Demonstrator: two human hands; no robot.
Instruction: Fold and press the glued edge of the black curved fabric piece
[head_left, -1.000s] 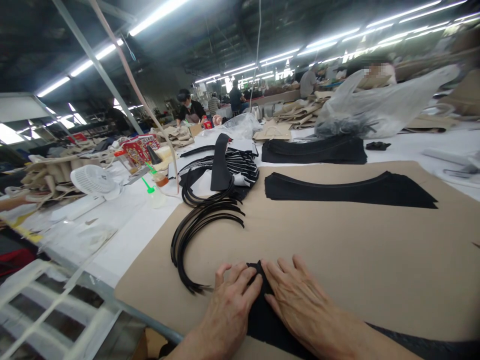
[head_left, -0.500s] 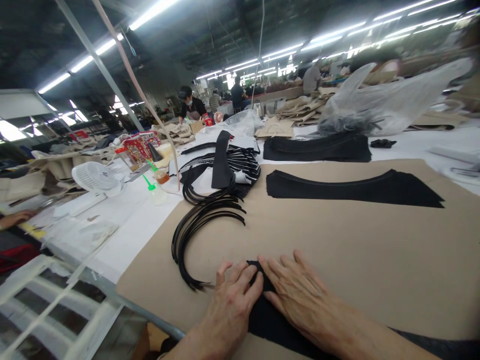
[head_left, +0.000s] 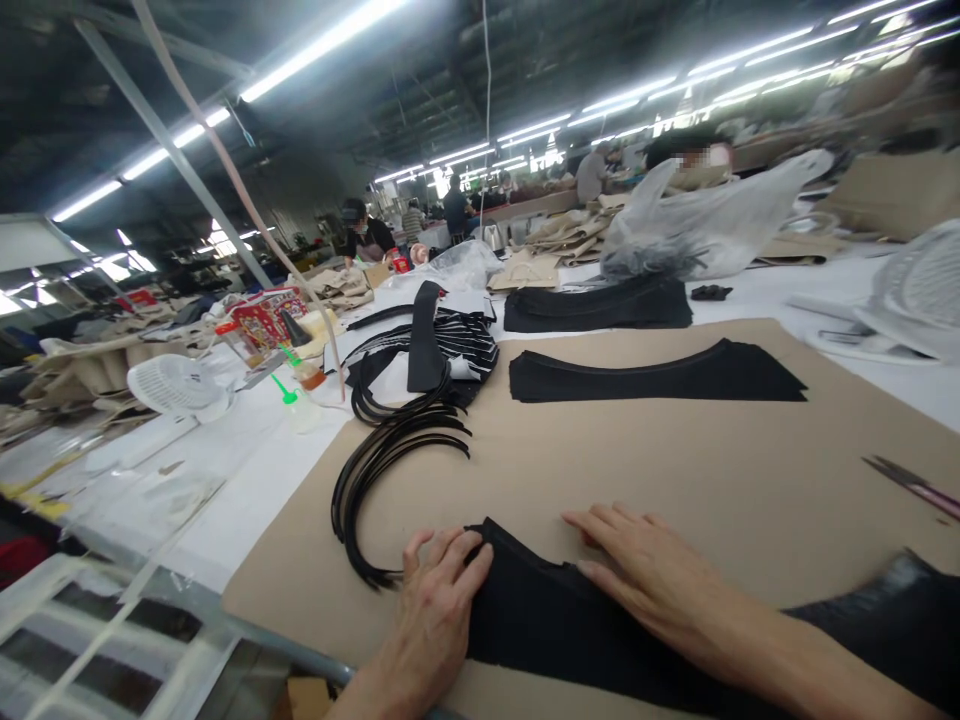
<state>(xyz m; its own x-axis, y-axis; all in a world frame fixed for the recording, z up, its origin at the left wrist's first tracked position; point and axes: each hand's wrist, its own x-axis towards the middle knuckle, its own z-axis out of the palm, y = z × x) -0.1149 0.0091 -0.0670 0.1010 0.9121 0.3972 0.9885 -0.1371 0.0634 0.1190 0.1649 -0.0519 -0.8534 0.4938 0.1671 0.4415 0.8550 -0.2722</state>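
A long piece of black fabric (head_left: 540, 620) with a curved upper edge lies across the brown board (head_left: 420, 480) in front of me. My left hand (head_left: 442, 600) is at its left end, fingers bent and close together, thumb and forefinger gripping the corner. Stretched out along the upper edge, my right hand (head_left: 630, 560) has its thumb on the fabric and its fingers over the board. My right forearm covers part of the cloth. Beside my left hand lies a bundle of curved black strips (head_left: 356, 500).
Black cut pieces (head_left: 645, 375) lie stacked farther back, near striped fabric (head_left: 469, 345). Scissors (head_left: 915, 483) rest at the right. A white fan (head_left: 176, 385) and a green-capped bottle (head_left: 296, 405) stand left. Plastic bags (head_left: 720, 225) lie behind; people work in the background.
My right hand has moved right along the fabric's upper edge, away from my left hand. More of the black fabric shows between them. The view has turned right, bringing scissors into sight.
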